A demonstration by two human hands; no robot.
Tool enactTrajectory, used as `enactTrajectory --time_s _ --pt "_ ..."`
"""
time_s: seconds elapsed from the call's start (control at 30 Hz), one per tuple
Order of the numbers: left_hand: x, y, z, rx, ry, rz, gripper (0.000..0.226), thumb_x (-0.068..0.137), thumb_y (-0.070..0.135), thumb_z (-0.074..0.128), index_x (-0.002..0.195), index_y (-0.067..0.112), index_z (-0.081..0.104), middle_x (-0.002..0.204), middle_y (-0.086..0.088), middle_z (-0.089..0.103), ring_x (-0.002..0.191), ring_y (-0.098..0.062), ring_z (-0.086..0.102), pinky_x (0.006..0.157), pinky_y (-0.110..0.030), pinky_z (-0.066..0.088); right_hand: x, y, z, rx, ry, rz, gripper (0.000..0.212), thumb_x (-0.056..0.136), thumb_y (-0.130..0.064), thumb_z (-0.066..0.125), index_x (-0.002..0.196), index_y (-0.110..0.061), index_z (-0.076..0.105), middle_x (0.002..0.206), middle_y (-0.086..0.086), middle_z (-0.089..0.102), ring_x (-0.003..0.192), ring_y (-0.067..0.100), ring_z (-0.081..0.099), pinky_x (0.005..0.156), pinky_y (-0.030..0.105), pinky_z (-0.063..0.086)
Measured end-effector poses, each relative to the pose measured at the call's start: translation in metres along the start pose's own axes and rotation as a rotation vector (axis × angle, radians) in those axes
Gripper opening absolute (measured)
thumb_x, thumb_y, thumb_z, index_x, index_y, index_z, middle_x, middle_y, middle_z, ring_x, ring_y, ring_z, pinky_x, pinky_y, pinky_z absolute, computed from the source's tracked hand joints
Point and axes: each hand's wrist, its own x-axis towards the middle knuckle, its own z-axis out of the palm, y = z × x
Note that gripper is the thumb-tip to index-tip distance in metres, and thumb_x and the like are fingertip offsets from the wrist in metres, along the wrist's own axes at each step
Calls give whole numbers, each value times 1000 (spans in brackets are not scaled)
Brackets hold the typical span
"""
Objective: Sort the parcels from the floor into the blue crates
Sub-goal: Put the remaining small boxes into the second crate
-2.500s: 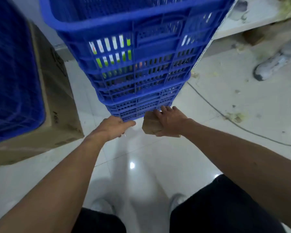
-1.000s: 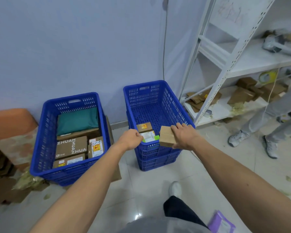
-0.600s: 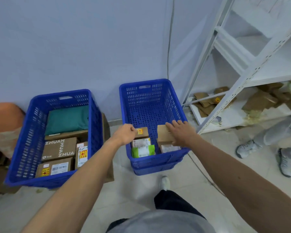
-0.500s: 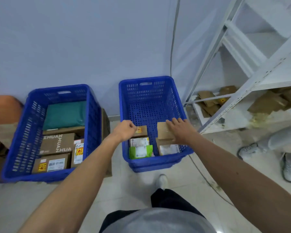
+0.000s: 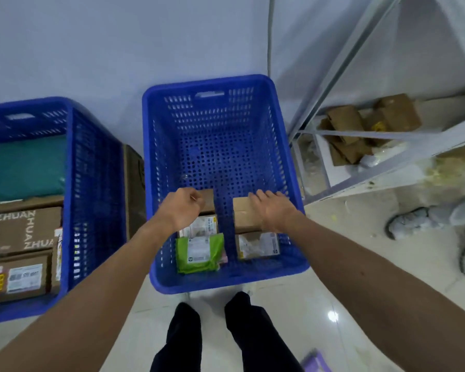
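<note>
Change: brown parcel (image 5: 246, 214) has gone from being carried at the near rim of the right blue crate (image 5: 212, 84) a second ago to lying low inside it, against the crate's right wall near the front right corner.
Meaning for the task: this parcel looks all but sorted; what remains, in all likelihood, is to let go and turn back for another from the floor.
Right hand (image 5: 271, 210): palm down over the brown parcel's right side, fingers spread loosely across its top. Whether it grips or merely rests cannot be told.
Left hand (image 5: 181, 209): curled into a loose fist above the crate's left side, over a small brown box (image 5: 207, 201). Whether it has hold of anything cannot be told.
Parcel's look: plain cardboard, squarish, flat on top, with a taped seam across the lid; no label shows on the visible face.
Neighbours in the crate: a white-labelled box (image 5: 258, 245) just in front of the brown parcel, touching or nearly so; a white-labelled packet (image 5: 202, 226) and a green mailer (image 5: 199, 253) along the front left; the far half of the crate floor is bare mesh.
Left blue crate (image 5: 97, 200): stands beside the first, well filled with a teal bag (image 5: 27, 167) and printed cartons (image 5: 24, 229).
Surroundings: white shelving (image 5: 387, 132) at the right holds loose cardboard; a purple packet (image 5: 316, 362) lies on the floor by the person's feet.
</note>
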Motion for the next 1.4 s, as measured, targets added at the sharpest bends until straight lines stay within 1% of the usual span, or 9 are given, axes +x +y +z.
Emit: enactTrajectory --time_s 0.13,0.33,0.57,0.73,0.87,1.0,1.07,1.27,1.4 --pt "45 -16 25 -32 -13 -12 21 101 29 50 106 18 68 99 -5 70 92 -29 67 81 -47 56 44 8 37 2 -35 -27 86 92 -32 59 156 -13 5 156 14 22 139 36 31 112 49 30" --pt "92 -46 61 -28 -27 2 23 102 28 48 100 17 68 96 -5 70 79 -21 65 61 -30 49 94 5 80 21 -52 -47 81 94 -33 57 156 -12 9 154 13 26 135 35 36 108 52 36" --pt "93 -60 71 -61 -18 -73 22 99 31 47 98 27 68 91 3 71 76 -17 67 55 -25 45 95 -4 93 40 -215 -3 77 88 -36 68 148 -10 27 143 10 40 131 29 41 108 42 38" --pt "73 -46 55 -32 -10 -70 23 99 28 46 100 22 69 95 1 72 75 -17 65 60 -27 48 75 -5 70 80 -235 51 64 95 -27 58 147 -3 29 145 16 40 131 31 42 106 43 41" --pt "47 -27 31 -30 25 -89 24 99 29 47 102 22 69 100 -4 71 90 -23 65 77 -34 55 49 -2 39 111 -235 69 61 97 -30 54 147 -3 31 145 16 39 131 31 40 106 44 42" --pt "13 -6 7 -76 60 -102 22 99 29 48 103 21 68 97 -8 70 84 -25 65 75 -37 56 14 -3 0 110 -190 94 48 97 -18 52 141 -3 39 141 17 43 129 32 43 105 44 42" --pt "-6 3 -3 -95 83 -107 23 99 27 49 106 19 69 100 -9 70 90 -27 66 83 -42 58 -7 -5 -21 129 -165 98 41 98 -14 49 137 -3 44 137 17 46 125 32 47 103 44 43" --pt "-63 26 -21 -140 112 -93 25 99 29 50 112 15 67 108 -8 71 100 -27 64 94 -45 54 -71 -19 -67 210 -116 155 41 97 -26 47 134 -8 49 133 12 53 119 29 54 99 41 46" --pt "-101 26 -11 -186 66 -75 25 100 28 49 112 12 65 108 -12 70 100 -28 66 94 -46 54 -109 -43 -72 256 -113 211 33 91 -24 50 121 -10 57 123 10 60 108 28 59 86 37 50"
